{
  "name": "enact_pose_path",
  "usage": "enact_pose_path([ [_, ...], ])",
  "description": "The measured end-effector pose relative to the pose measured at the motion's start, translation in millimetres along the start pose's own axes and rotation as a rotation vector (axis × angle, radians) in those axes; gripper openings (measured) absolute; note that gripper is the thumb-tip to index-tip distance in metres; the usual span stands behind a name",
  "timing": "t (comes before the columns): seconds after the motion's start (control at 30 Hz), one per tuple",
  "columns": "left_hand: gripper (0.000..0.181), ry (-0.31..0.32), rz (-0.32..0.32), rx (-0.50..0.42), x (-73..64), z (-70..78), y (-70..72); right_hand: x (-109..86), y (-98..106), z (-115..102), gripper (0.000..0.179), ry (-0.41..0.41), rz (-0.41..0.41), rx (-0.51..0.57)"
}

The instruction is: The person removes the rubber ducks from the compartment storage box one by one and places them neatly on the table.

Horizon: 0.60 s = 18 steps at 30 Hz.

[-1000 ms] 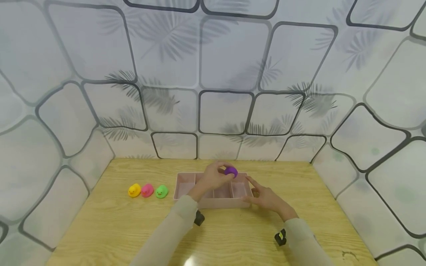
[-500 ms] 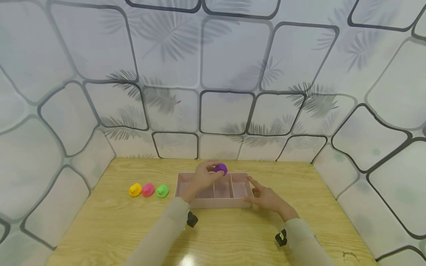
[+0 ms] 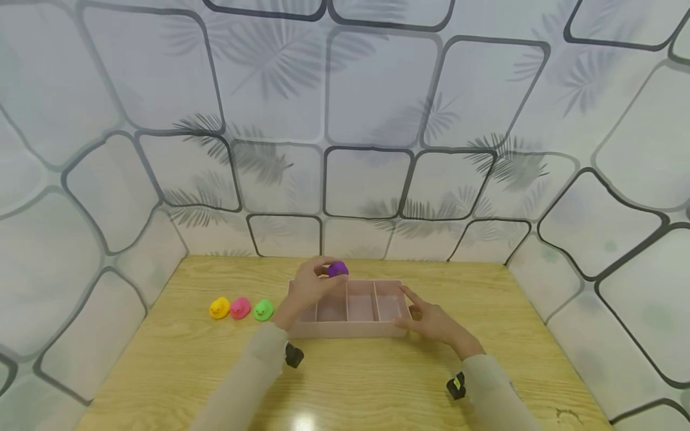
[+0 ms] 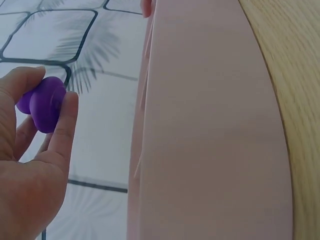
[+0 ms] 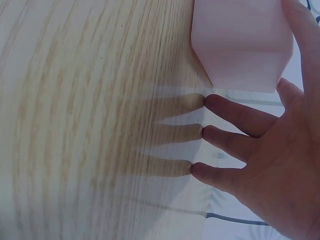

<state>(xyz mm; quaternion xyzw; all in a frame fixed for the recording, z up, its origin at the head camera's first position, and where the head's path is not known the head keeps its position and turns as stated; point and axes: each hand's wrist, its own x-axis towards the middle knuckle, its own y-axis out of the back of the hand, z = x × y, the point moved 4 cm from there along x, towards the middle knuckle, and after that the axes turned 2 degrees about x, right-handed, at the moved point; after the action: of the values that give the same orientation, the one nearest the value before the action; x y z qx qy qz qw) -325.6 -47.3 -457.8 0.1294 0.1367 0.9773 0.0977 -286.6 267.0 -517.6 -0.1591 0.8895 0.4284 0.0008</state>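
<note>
A purple rubber duck (image 3: pixel 338 269) is pinched between the thumb and fingers of my left hand (image 3: pixel 307 290), held up over the back left part of a pink box (image 3: pixel 350 329). In the left wrist view the duck (image 4: pixel 47 105) shows two rounded purple lobes. The box has several compartments in a row; the left one is partly hidden by my hand. At the box's right end rests my right hand (image 3: pixel 431 321), thumb near the front corner and index finger at the back corner. Its other fingers (image 5: pixel 235 117) are straight and spread, tips down at the tabletop.
Left of the box, a yellow duck (image 3: pixel 219 308), a pink duck (image 3: pixel 240 308) and a green duck (image 3: pixel 263 310) stand in a row on the wooden table (image 3: pixel 366 383). Patterned white walls (image 3: pixel 366 179) enclose the back and sides.
My left hand has moved left with the purple duck, from over the right compartments to over the left ones. My right hand has stayed at the box's right end.
</note>
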Motion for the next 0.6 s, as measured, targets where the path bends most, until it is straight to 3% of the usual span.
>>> enact_pose_path([
  [0.6,0.038,-0.041,0.061,0.001,-18.8,-19.3,64.5,0.4,-1,2,0.096,-0.012,-0.011,0.022],
])
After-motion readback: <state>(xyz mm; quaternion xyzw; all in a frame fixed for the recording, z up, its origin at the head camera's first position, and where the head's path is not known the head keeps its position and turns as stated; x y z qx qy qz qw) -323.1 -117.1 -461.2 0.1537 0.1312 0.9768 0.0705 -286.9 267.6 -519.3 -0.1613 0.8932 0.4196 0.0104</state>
